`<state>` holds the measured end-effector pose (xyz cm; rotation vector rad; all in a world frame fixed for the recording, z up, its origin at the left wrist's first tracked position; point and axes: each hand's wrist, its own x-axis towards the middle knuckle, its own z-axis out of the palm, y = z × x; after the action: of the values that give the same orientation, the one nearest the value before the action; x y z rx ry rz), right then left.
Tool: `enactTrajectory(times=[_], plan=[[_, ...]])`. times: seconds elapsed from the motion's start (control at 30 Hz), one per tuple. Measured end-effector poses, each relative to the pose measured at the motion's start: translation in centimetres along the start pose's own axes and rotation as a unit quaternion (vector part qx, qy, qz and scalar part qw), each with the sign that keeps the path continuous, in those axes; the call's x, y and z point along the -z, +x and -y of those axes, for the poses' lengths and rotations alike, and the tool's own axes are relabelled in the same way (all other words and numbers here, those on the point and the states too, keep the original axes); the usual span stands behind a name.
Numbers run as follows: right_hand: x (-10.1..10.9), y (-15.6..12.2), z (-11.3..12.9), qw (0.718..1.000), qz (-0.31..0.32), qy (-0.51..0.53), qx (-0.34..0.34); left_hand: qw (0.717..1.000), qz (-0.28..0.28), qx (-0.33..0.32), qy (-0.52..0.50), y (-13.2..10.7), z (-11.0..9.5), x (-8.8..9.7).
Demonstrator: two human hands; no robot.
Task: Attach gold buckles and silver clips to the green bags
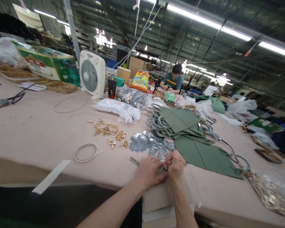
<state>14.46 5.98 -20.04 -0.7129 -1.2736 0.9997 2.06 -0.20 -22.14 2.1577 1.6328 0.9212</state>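
My left hand (150, 171) is closed at the table's front edge, its fingers over a narrow grey strap. The end of this grey strap (134, 161), with a metal-looking fitting, sticks out to the left. Pressed close against it, my right hand (175, 164) is curled into a fist; what its fingers pinch is hidden. Beneath both hands lies a beige board or stack of sheets (159, 199) that overhangs the edge. Just beyond them are a coil of clear-looking cord (158, 150) and a heap of small silvery metal plates (143, 142).
Green panels with grey rope handles (204, 155) are piled to the right. Gold-coloured metal fittings (106, 129) lie scattered to the left, near a tape roll (85, 153). Behind stand a white fan (92, 74), a dark bottle (112, 87) and plastic bags (118, 109). A person (172, 80) sits across.
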Motion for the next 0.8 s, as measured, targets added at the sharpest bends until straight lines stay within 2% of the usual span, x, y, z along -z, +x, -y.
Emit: enactTrajectory(times=[0.1, 0.2, 0.27, 0.53, 0.8], plan=[[0.6, -0.6, -0.6, 0.998, -0.033, 0.054, -0.02, 1.0, -0.003, 0.002, 0.008, -0.1, 0.0, 0.0], [1.0, -1.4, -0.1, 0.99, -0.085, 0.108, 0.011, 1.0, -0.002, 0.0, 0.012, -0.1, 0.0, 0.0], [1.0, -2.0, 0.3, 0.987, -0.097, 0.126, 0.029, 1.0, -0.002, -0.003, 0.011, -0.1, 0.0, 0.0], [-0.2, -3.3, -0.2, 0.985, -0.094, 0.132, 0.066, 1.0, -0.006, -0.003, 0.009, -0.1, 0.2, -0.3], [-0.8, -3.4, -0.5, 0.992, -0.064, 0.06, 0.087, 1.0, 0.003, 0.0, -0.005, -0.2, -0.1, 0.4]])
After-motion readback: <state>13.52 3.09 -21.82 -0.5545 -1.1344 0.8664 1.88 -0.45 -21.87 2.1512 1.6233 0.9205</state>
